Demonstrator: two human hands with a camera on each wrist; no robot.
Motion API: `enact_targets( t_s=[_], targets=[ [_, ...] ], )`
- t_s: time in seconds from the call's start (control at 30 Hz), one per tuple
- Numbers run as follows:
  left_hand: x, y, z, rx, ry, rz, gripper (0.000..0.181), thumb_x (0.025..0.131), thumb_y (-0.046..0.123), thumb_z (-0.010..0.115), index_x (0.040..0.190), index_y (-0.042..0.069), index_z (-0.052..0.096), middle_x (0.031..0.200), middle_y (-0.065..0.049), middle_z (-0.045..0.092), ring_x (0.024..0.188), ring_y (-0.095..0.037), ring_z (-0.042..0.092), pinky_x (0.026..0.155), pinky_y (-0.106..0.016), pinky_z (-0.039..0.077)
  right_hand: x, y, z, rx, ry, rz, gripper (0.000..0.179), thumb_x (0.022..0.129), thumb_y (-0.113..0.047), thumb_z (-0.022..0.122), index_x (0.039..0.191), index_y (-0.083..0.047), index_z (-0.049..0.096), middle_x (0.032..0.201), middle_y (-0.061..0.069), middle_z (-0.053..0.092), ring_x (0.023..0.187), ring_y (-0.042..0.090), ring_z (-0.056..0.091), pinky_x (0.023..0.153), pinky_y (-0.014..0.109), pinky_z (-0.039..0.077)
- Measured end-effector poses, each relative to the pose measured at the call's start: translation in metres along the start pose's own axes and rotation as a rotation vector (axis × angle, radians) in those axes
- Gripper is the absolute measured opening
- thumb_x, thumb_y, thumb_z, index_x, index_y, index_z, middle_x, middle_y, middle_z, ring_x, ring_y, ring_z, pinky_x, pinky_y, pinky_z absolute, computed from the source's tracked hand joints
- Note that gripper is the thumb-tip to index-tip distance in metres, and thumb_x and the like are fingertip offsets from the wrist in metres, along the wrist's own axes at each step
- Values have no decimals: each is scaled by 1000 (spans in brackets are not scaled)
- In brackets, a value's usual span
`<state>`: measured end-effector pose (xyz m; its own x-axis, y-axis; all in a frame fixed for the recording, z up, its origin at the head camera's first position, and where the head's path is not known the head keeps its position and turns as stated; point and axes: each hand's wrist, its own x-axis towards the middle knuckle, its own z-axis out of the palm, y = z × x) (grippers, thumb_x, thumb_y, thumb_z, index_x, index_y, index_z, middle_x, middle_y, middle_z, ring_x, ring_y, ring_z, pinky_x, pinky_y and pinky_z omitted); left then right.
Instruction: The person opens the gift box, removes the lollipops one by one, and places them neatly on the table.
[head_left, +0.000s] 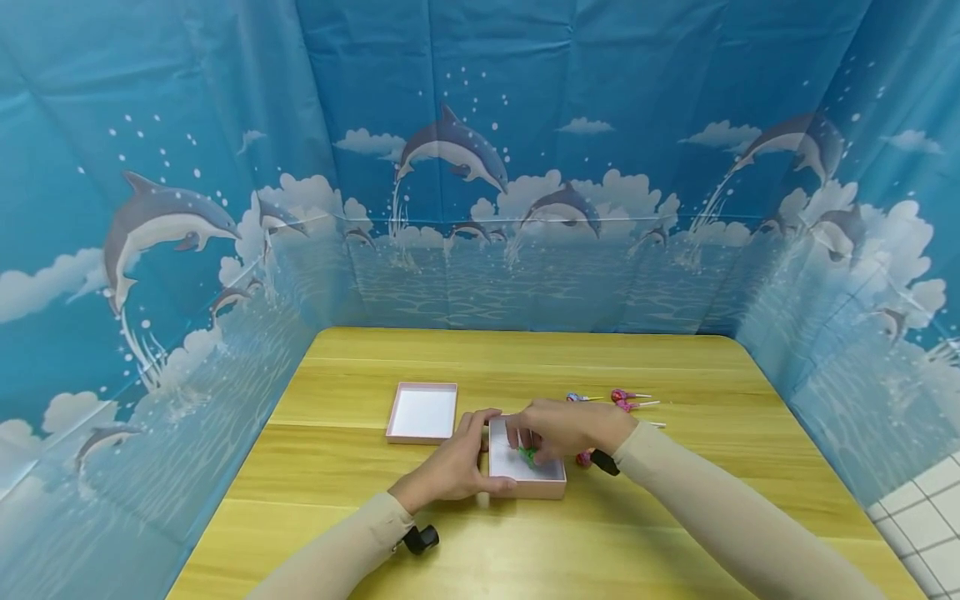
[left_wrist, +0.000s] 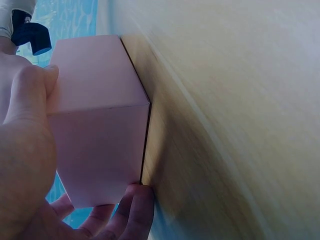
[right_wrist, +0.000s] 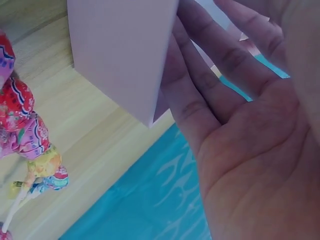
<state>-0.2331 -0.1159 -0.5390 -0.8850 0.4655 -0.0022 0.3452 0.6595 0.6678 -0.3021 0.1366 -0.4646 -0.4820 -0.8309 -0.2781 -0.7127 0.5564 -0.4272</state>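
Observation:
A pink open box [head_left: 528, 489] with a white inside stands on the table. My left hand [head_left: 454, 463] grips its left side, the thumb at the near corner and the fingers round the far end. In the left wrist view this hand [left_wrist: 30, 150] lies along the pink walls of the box [left_wrist: 100, 145]. My right hand [head_left: 558, 429] reaches down into the box and holds a green-wrapped lollipop [head_left: 527, 455] at its fingertips; the stick is hidden. In the right wrist view the fingers of this hand [right_wrist: 240, 125] go over the box wall [right_wrist: 117, 50].
The pink lid [head_left: 423, 412], white side up, lies left of the box. Right of the box are several wrapped lollipops [head_left: 624, 405], partly behind my right hand and wrist. A blue dolphin-print curtain [head_left: 510, 275] borders the wooden table [head_left: 330, 467] at the back and sides.

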Motion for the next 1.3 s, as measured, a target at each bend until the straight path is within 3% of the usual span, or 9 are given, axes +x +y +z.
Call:
enact_targets(
  t_s=[0.3,0.43,0.73,0.97,1.1,1.3],
  targets=[
    [1,1,-2,-1,4,5,114,97,57,95,181,16,30,153,-15,54,120,-17,66,103,-39,60,-10,3,-1,25,71,3,48,103,-4,87,146,-12,70,113,-7,77,102,5,71,95,28,64],
    [1,2,-2,-3,4,4,113,97,57,95,180,16,30,157,-17,54,120,-17,66,104,-39,60,-13,6,1,14,114,-40,51,103,-5,88,151,-5,72,115,-6,78,103,6,71,96,30,66],
    [-1,2,-1,-5,4,3,115,96,57,97,180,16,31,157,-16,54,122,-18,66,106,-40,60,-20,10,5,1,213,-114,25,103,-11,91,125,-6,80,113,-4,75,99,15,72,91,34,68],
    [0,2,-1,-15,2,-1,115,96,56,97,181,16,30,159,-17,53,124,-21,68,106,-41,61,-26,12,5,23,249,-114,20,103,-12,91,106,-16,72,104,-4,71,94,23,72,82,24,60],
    [0,1,-1,-21,4,-3,114,96,56,96,181,16,30,160,-18,53,125,-22,68,106,-42,61,-29,14,5,41,273,-132,22,103,-11,91,103,-17,70,102,-3,71,92,23,72,80,25,61],
    [-1,2,-1,-13,1,-5,115,96,56,96,181,17,30,157,-18,54,123,-21,67,104,-41,61,-34,16,7,71,302,-145,21,102,-10,91,108,-18,72,104,-4,73,92,23,76,83,40,69]
  ],
)
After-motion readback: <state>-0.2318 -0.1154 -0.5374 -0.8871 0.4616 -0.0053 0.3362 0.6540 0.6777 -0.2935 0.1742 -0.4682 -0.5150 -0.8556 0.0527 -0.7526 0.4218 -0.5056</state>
